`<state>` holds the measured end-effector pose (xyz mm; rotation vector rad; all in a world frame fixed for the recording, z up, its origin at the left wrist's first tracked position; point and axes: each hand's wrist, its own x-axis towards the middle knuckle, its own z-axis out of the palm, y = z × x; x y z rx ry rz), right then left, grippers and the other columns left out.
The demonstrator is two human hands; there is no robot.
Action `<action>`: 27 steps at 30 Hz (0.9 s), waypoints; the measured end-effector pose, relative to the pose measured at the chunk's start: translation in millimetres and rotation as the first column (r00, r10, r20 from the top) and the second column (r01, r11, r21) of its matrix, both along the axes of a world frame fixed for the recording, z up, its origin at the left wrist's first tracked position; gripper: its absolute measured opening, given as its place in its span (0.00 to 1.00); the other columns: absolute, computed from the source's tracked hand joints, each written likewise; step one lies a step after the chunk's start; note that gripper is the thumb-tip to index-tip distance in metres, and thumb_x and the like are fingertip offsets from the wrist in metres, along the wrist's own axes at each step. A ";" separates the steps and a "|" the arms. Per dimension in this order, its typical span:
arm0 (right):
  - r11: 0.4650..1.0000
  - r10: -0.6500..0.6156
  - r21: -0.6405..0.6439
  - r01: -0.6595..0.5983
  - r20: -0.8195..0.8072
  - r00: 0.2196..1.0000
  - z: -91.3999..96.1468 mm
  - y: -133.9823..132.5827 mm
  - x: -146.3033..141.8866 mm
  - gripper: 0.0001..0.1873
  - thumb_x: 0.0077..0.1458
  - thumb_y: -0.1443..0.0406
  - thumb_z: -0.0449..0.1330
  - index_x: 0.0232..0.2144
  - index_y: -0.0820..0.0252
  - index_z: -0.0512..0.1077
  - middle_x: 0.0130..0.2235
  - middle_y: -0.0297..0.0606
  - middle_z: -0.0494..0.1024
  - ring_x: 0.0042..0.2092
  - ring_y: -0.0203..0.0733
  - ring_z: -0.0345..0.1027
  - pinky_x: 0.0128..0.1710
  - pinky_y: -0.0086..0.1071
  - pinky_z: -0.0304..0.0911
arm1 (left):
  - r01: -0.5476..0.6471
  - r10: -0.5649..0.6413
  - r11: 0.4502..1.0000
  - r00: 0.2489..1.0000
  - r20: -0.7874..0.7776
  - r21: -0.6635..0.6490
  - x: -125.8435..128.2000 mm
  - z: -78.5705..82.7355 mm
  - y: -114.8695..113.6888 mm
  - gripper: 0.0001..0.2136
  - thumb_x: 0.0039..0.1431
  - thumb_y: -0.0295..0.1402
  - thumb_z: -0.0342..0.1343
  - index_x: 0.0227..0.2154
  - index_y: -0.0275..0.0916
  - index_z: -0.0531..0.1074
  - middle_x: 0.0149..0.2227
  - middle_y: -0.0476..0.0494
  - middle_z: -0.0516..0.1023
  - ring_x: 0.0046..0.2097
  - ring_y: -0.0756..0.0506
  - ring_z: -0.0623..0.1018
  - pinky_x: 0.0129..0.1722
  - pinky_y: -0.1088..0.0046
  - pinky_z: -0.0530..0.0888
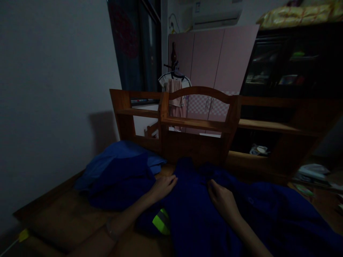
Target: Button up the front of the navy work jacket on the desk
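Blue garment point(193, 210) under right hand point(222, 198), left hand point(163, 187) at edge.

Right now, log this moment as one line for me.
left hand: at blue clothes, grip unclear | right hand: on blue clothes, grip unclear | near left hand: green strip | ahead: wooden shelf

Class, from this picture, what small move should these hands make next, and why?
Perhaps slide the right hand outward, smoothing the deep-blue cloth garment: folds show on that side, and the left hand, also at the garment, could steady it.
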<state>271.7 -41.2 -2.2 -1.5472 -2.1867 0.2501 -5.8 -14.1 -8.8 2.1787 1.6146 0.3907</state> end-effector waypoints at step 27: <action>1.000 -0.023 0.018 0.023 0.032 0.999 -3.1 0.4 0.5 0.09 0.64 0.64 0.44 0.36 0.57 0.64 0.31 0.33 0.75 0.32 0.40 0.72 0.28 0.30 0.50 | 0.042 -0.044 0.998 0.998 0.034 0.056 -2.4 -4.5 0.4 0.19 0.66 0.42 0.35 0.31 0.40 0.69 0.28 0.46 0.76 0.32 0.48 0.76 0.31 0.75 0.62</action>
